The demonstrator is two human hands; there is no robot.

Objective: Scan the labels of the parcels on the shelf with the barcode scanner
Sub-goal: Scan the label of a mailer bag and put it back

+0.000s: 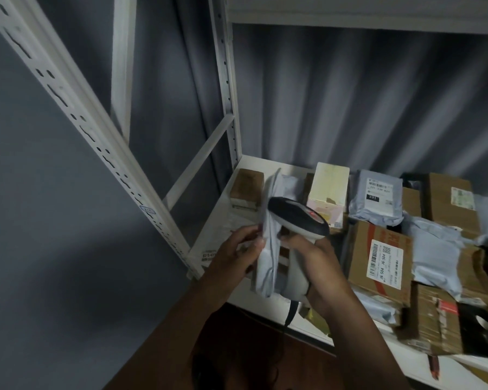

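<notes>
My left hand [238,249] pinches a grey poly mailer parcel [268,246] and holds it up on edge above the shelf [217,220]. My right hand [316,266] grips the handle of a white barcode scanner [296,220] with a black head, whose red light glows. The scanner head sits right against the mailer's right face. The mailer's label is hidden from me. To the right on the shelf lie a cardboard box with a white barcode label [383,260] and a grey mailer marked 231 [378,197].
A cream box [328,190] and a small brown box [247,188] stand at the back of the shelf. Several more cartons and grey mailers crowd the right side. White slotted uprights [82,119] frame the left. A grey curtain hangs behind.
</notes>
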